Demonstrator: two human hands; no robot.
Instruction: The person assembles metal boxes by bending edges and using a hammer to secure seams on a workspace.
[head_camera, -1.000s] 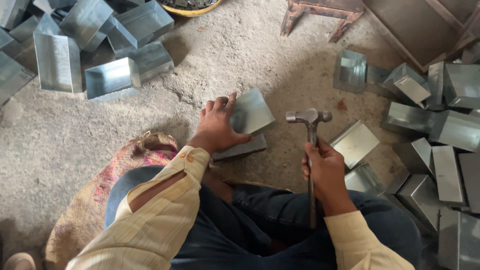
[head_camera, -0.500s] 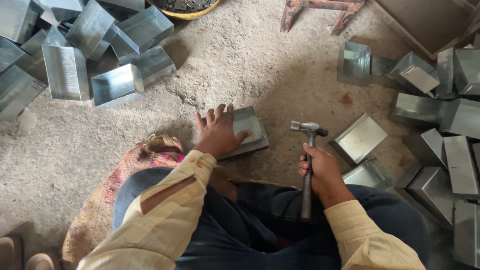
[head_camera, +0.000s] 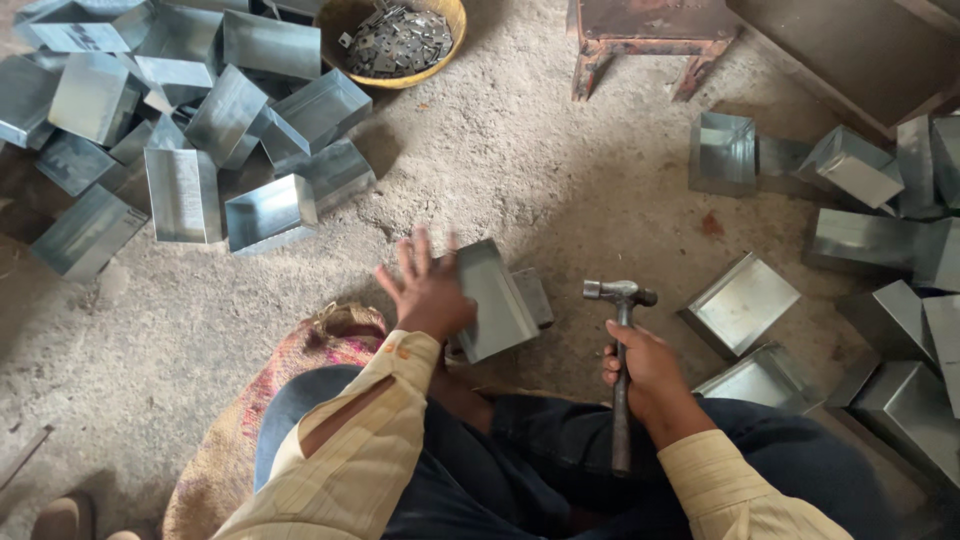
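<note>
Head view puts us above a person seated on a concrete floor (head_camera: 520, 170), both arms in pale striped sleeves reaching forward. We see the left hand (head_camera: 430, 295) spread wide, fingers fanned and a little blurred, its palm pressed against the left face of a folded sheet-metal box (head_camera: 497, 300). That box stands tilted on the floor just to the right of the left hand, touching it, its long flat side slanting up toward the fingertips; the hand braces it but does not wrap around it. We cannot tell whether the thumb hooks under the edge.

To the right of the box, clear of it, the right hand (head_camera: 645, 370) is closed firmly around the handle of a hammer (head_camera: 620, 300). The steel head sits just above that hand, level with the lower part of the box and near its right edge without touching it; the handle runs down past the wrist toward the lap.

Farther right of the hammer hand lies an open metal tray (head_camera: 742, 303), with more grey boxes beyond. Well away past the left hand, up and to its left, is a heap of finished metal boxes (head_camera: 185, 130), and beside them a yellow basin of small metal pieces (head_camera: 400, 40). Under the left elbow a woven sack (head_camera: 300, 360) lies on the ground.
</note>
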